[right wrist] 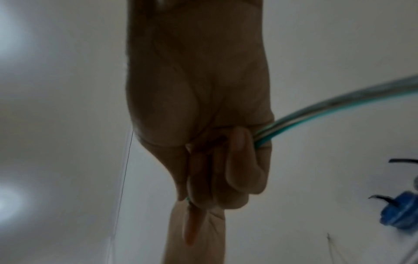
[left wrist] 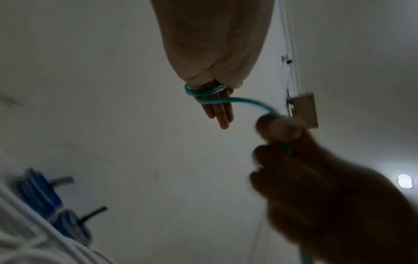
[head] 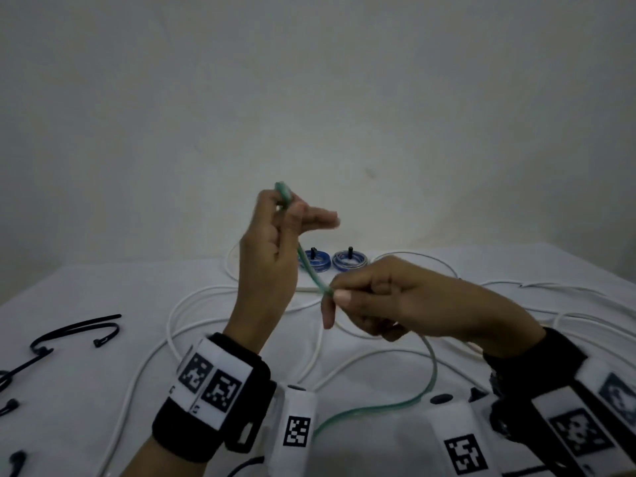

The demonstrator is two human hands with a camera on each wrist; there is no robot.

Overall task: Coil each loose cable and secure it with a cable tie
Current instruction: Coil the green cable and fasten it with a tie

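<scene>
A: What does the left hand [left wrist: 217, 96] do here?

B: It reaches away from the camera, fingers [left wrist: 222, 114] straight and together. The green cable [left wrist: 203, 93] is wound around them in some loops.

A: And from the loops?

B: The cable leaves them and curves to the right hand [left wrist: 316, 178], which is dark and blurred, nearer to the camera. Its thumb and fingers pinch the cable, and the cable comes out again below this hand.

A: Anything else near the green cable?

B: Far below-left of the loops are two blue coils [left wrist: 43, 198], each with a black tie end standing out. White cables [left wrist: 34, 237] lie just beside them on the bench.
</scene>
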